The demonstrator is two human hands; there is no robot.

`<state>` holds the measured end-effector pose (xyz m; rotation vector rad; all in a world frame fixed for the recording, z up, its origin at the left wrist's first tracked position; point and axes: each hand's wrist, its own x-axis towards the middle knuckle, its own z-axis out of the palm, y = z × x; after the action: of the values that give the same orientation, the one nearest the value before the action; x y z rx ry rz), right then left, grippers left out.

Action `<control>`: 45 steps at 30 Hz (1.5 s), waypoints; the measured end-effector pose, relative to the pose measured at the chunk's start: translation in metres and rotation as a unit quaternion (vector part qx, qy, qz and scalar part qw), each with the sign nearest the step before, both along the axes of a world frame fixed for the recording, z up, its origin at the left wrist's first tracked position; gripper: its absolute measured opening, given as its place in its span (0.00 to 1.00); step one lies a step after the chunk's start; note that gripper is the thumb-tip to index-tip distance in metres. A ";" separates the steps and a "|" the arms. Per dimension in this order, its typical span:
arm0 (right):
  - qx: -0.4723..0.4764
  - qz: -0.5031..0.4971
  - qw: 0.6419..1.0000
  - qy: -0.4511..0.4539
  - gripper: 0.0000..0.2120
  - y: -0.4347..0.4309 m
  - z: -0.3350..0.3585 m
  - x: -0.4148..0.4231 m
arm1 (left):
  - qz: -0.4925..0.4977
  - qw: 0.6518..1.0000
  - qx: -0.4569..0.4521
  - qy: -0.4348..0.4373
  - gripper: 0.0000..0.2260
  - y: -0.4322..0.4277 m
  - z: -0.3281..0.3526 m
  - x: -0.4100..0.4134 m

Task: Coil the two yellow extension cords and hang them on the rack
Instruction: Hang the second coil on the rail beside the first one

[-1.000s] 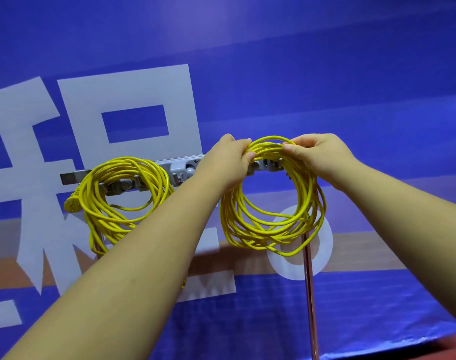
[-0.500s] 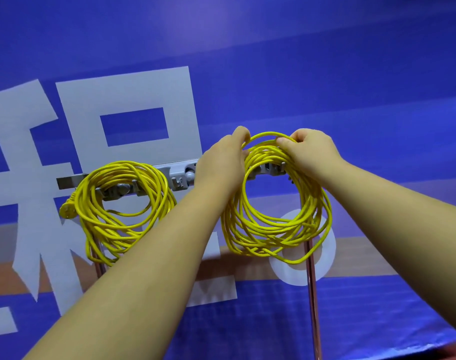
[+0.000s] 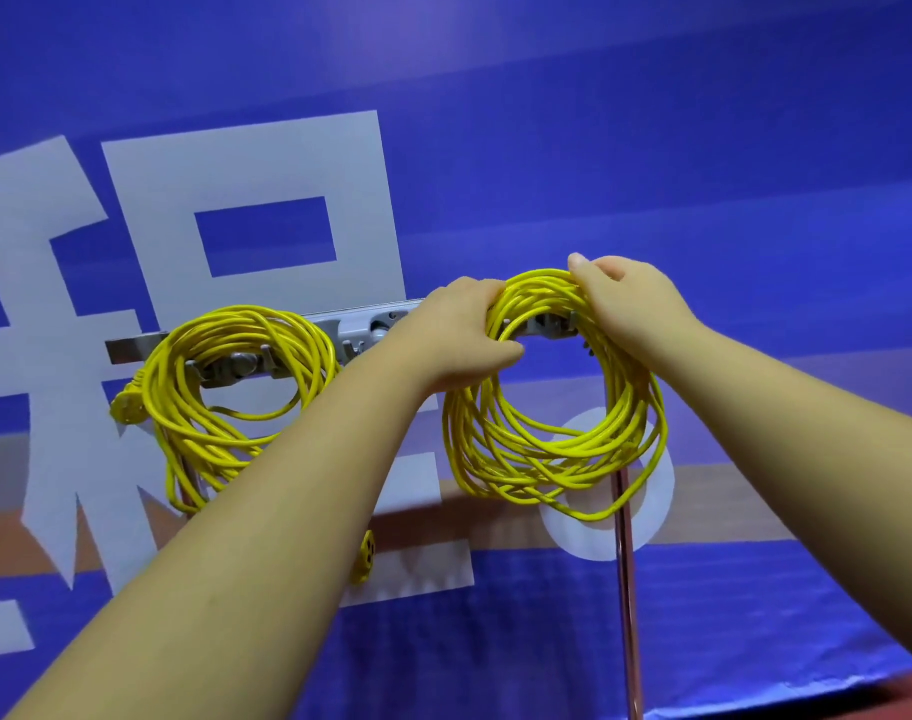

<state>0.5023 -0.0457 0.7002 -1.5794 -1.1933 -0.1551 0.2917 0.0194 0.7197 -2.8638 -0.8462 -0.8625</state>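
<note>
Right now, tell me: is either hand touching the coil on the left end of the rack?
No. Both the left hand and right hand grip the right coil; the left coil hangs untouched on the rack.

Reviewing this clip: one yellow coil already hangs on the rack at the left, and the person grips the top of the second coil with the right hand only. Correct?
Not quite. Both hands grip it: the left hand and the right hand each clasp the top of the second coil at the rack, as the head view shows. The first coil does hang at the left.
</note>
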 end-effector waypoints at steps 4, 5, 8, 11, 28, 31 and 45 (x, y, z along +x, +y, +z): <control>0.097 0.039 0.993 -0.051 0.22 -0.008 -0.018 0.003 | 0.008 0.999 -0.003 -0.040 0.22 -0.005 -0.003 -0.006; 0.105 0.051 0.990 -0.078 0.22 -0.010 -0.023 0.004 | 0.007 0.999 -0.001 -0.053 0.22 -0.005 -0.005 -0.007; 0.093 0.030 0.981 -0.168 0.21 -0.014 -0.035 0.003 | 0.021 0.996 0.016 -0.079 0.16 -0.004 -0.010 -0.006; 0.104 -0.001 0.977 -0.185 0.16 -0.013 -0.036 -0.006 | 0.027 0.991 -0.012 -0.129 0.12 -0.001 -0.012 -0.004; 0.045 -0.048 0.995 -0.075 0.32 -0.001 -0.021 -0.034 | -0.031 0.929 -0.225 -0.292 0.06 0.012 -0.009 -0.001; 0.018 -0.089 0.994 -0.063 0.33 0.003 -0.016 -0.044 | -0.049 0.923 -0.245 -0.294 0.08 0.012 -0.009 -0.004; -0.031 -0.051 0.998 -0.020 0.29 -0.001 -0.014 -0.044 | 0.013 0.981 -0.112 -0.159 0.13 0.016 -0.008 -0.011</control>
<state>0.4581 -0.0466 0.6860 -1.6990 -1.1598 -0.2190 0.2811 0.0357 0.7121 -2.9362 -1.0708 -1.3271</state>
